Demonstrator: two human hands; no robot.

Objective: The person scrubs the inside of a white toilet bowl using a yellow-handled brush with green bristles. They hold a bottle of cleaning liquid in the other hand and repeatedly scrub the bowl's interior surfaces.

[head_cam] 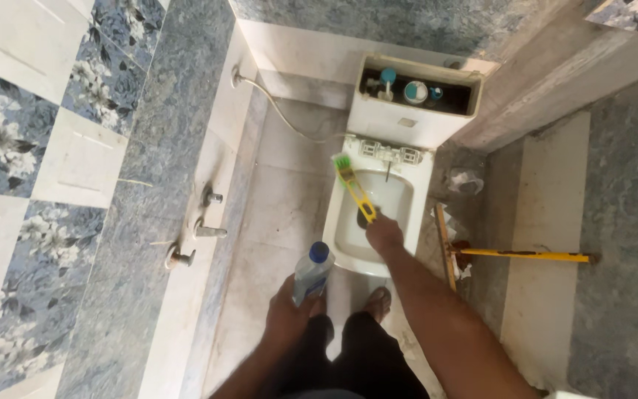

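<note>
My right hand (384, 234) grips the yellow handle of a toilet brush (356, 193) whose green bristles rest on the back left rim of a white toilet bowl (406, 199). The hand hovers over the bowl's front part. My left hand (288, 314) holds a pale plastic bottle (311, 272) with a blue cap, upright, just left of the bowl's front edge. Behind the bowl stands the white cistern (400, 118) with its lid off and its inner parts showing.
A yellow-handled floor wiper (511, 255) lies on the floor right of the toilet. Taps (208, 230) jut from the tiled left wall, and a hose (282, 114) runs to the cistern. Crumpled rubbish (465, 181) sits by the bowl. My foot (378, 301) is before the bowl.
</note>
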